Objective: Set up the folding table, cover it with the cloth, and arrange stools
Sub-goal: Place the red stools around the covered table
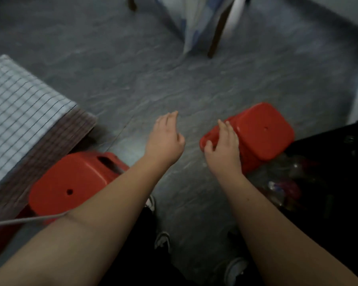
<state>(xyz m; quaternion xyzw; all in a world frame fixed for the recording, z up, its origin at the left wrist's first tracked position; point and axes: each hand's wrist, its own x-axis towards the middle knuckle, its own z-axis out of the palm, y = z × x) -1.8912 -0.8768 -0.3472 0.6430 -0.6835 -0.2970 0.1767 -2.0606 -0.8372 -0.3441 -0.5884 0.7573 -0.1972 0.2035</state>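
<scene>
The folding table (pixel 79 129) stands at the left with a white checked cloth (pixel 19 112) over most of its top; its brown corner shows bare. One red plastic stool (pixel 70 182) stands upright beside the table, partly behind my left forearm. A second red stool (pixel 262 131) lies tilted on the floor at the right. My right hand (pixel 223 147) rests on that stool's side with relaxed fingers and thumb spread; I cannot tell if it grips. My left hand (pixel 165 139) hovers over the floor between the stools, fingers straight, holding nothing.
Grey stone-pattern floor (pixel 153 79) stretches ahead. A wooden chair leg (pixel 217 32) and hanging fabric (pixel 192 23) are at the top. A black bag or bin with clutter (pixel 318 182) lies at the right, touching the tilted stool. My shoes (pixel 163 240) show below.
</scene>
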